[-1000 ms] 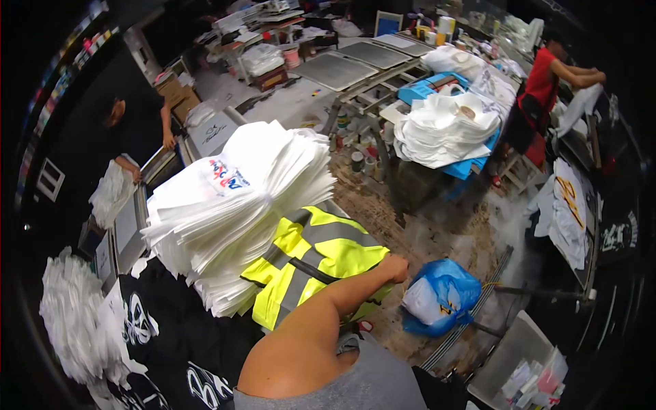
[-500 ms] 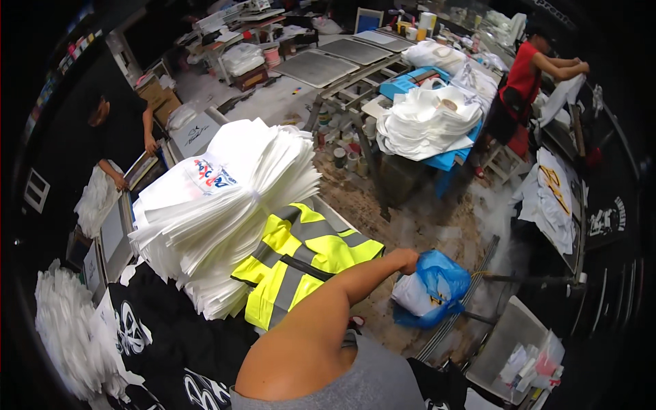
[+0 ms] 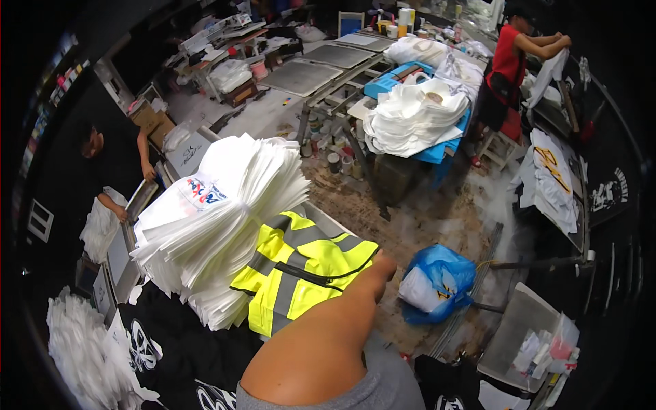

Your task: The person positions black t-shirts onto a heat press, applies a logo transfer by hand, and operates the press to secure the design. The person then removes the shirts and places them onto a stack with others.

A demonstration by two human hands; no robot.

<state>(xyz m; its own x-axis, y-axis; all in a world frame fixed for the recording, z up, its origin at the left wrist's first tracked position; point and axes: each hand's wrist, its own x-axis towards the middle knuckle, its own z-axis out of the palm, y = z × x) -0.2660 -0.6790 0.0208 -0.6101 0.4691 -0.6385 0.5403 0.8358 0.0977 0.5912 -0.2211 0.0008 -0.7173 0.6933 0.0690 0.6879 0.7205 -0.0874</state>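
My left arm reaches forward from the lower edge. My left hand (image 3: pixel 386 265) is by the right edge of a folded yellow safety vest (image 3: pixel 295 240) with grey bands and a dark zip. Its fingers are hidden, so whether it grips the vest does not show. Left of the vest, partly under it, stands a thick bundle of white printed bags (image 3: pixel 212 225), squeezed at the middle. A blue plastic bag (image 3: pixel 454 273) with white printed cloth inside lies to the right of my hand, apart from it. My right hand is out of view.
Black printed cloth (image 3: pixel 171 342) lies at the lower left. One person (image 3: pixel 102 164) handles a frame at the left; another in red (image 3: pixel 509 55) holds white cloth at the far right. A table bears a white stack (image 3: pixel 417 123). A grey bin (image 3: pixel 512 335) stands lower right.
My left hand has drawn back from the blue plastic bag toward the vest's edge. The bag now sits apart from it. The view has shifted slightly.
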